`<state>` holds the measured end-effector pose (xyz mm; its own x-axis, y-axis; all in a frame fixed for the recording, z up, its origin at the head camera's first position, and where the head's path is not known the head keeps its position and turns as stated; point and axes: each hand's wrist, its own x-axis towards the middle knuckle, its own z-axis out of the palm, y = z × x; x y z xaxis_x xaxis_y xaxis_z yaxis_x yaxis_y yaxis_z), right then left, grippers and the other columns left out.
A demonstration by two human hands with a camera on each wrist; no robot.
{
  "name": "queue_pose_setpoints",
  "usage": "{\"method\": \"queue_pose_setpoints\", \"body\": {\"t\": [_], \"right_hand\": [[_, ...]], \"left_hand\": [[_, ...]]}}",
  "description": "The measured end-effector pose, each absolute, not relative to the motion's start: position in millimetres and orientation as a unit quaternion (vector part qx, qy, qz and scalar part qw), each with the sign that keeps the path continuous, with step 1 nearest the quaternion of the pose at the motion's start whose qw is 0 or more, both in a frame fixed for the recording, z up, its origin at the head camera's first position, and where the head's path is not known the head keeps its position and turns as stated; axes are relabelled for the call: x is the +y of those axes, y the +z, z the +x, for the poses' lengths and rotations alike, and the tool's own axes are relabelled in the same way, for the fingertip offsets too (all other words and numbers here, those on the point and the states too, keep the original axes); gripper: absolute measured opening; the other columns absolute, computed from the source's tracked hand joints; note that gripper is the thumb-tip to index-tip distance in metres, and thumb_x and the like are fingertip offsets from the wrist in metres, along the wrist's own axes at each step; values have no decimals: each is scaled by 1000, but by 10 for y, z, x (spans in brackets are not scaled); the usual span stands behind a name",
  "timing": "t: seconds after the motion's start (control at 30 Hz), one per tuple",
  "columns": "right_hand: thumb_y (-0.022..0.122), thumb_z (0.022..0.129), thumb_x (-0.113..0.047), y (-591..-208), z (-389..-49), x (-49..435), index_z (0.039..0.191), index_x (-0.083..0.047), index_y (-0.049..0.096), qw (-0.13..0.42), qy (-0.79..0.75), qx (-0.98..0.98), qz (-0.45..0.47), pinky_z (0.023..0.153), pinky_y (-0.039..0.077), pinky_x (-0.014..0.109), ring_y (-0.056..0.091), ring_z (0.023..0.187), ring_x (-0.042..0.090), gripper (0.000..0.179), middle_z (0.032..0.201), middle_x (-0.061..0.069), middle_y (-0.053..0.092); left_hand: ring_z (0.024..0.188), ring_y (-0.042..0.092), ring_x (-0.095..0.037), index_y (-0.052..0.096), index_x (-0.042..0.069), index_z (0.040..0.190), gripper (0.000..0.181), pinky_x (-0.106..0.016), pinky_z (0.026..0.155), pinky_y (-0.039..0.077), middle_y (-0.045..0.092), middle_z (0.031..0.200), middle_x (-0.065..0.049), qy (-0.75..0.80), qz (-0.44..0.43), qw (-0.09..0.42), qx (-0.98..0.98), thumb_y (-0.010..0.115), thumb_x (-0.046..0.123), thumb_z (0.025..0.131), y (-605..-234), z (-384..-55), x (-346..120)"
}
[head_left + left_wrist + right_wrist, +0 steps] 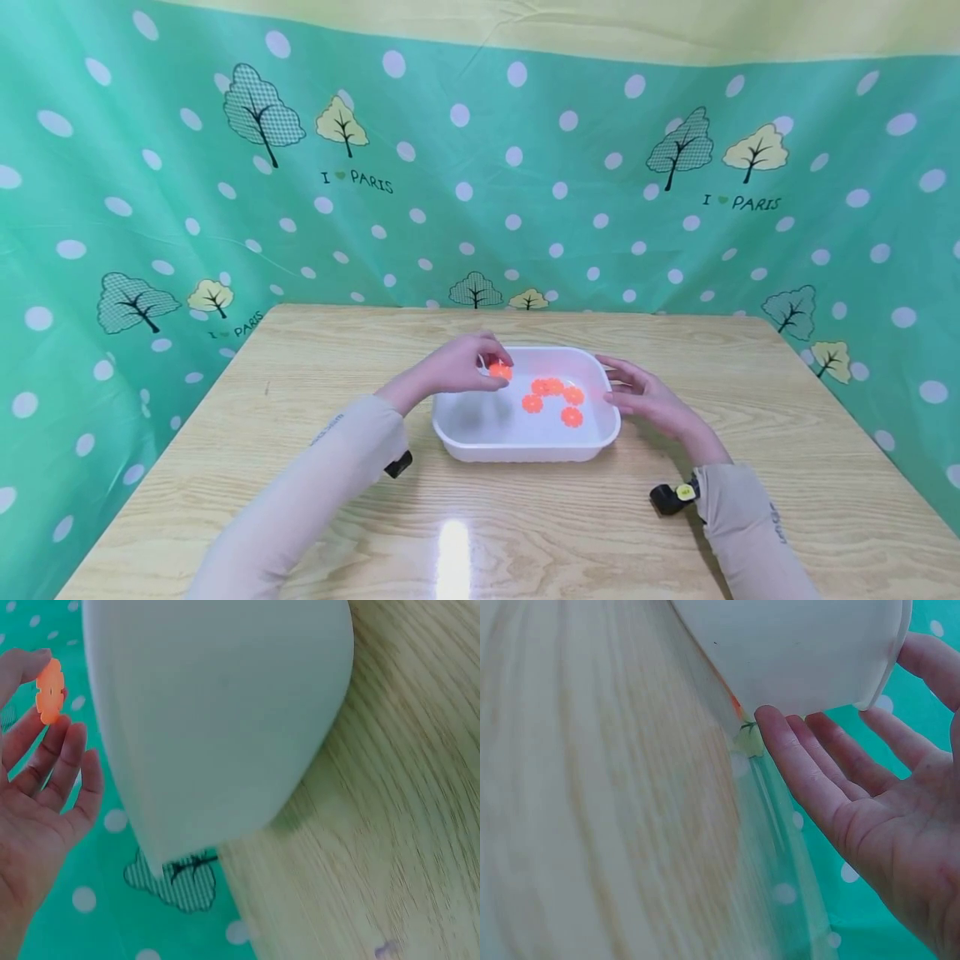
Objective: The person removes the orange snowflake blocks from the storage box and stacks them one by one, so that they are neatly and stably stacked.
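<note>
Between the thumb and fingertips of my left hand is a thin orange notched disc, flower-shaped, held over the left part of a white plastic basin. Several similar orange discs lie on the basin floor, mostly toward its right half. My right hand is at the basin's right side. In the right wrist view its long fingers extend along the outer wall, and another digit is up by the rim. The basin's outer wall fills much of the left wrist view.
The basin stands on a wood-grain table. Behind the table hangs a green curtain with white dots and printed trees. Each wrist carries a small black camera.
</note>
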<state>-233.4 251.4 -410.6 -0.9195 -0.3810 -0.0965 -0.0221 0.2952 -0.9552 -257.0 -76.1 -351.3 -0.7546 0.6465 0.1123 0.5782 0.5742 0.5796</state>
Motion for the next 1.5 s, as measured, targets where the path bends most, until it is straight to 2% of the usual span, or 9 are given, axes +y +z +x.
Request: {"method": "queue_pose_setpoints", "body": {"t": [0.37,0.73,0.93,1.5], "right_hand": [[60,86,-19,-4115,-2347,2523,143,-15,28,151,-583,787,-132,84,50,34,48,114,31,65,133,22,38],[61,86,-21,-4143,-2359,2525,142,-15,28,157,-582,787,-132,85,49,35,46,116,33,65,134,22,38],[60,87,-20,-4164,-2372,2537,143,-16,28,162,-582,786,-134,86,49,36,43,119,36,65,135,22,38],[61,86,-20,-4164,-2371,2554,142,-15,29,159,-581,787,-134,85,49,35,46,116,34,64,133,22,38]], "left_hand": [[80,53,-11,65,16,93,21,-27,74,47,55,87,4,339,307,3,889,71,26,75,-3536,-2578,-1190],[82,52,-14,68,11,99,26,-34,76,48,56,90,0,341,269,-47,899,71,26,77,-3651,-2533,-1583],[81,53,-14,68,13,95,25,-37,76,48,55,87,1,339,243,-49,907,73,27,75,-3736,-2474,-1772],[78,52,-14,66,12,97,29,-30,72,46,57,86,3,304,202,-48,930,74,28,74,-4029,-2406,-2177]]}}
